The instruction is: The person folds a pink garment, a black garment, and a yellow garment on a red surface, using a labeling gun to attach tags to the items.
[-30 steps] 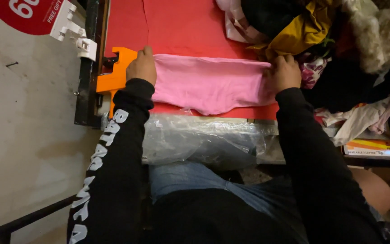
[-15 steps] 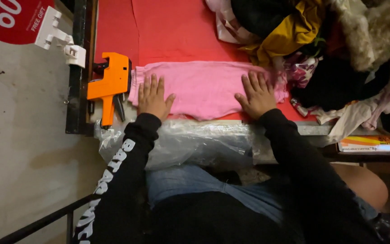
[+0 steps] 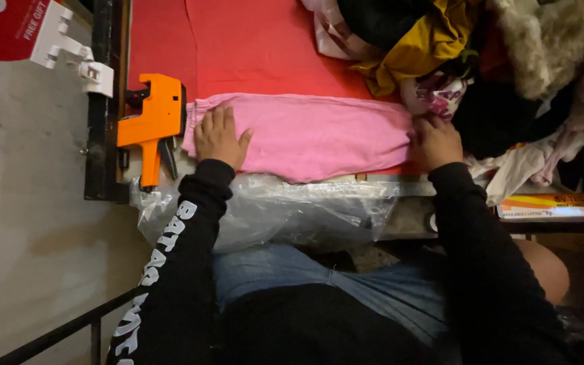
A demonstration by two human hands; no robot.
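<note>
Beyond the pink garment [image 3: 312, 132] the red bench [image 3: 258, 47] lies bare, leaving open room to reach forward. An orange tagging gun [image 3: 151, 125] sits just beside the left hand [image 3: 219, 137], blocking that side. A clothes heap [image 3: 481, 61] crowds the right hand [image 3: 435, 140] and the bench's right end.

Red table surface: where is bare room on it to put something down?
The red table surface is bare beyond the folded pink cloth, between the orange plastic labelling gun on one side and the heap of mixed clothes on the other. That heap side is crowded. Clear plastic sheeting covers the near edge.
</note>
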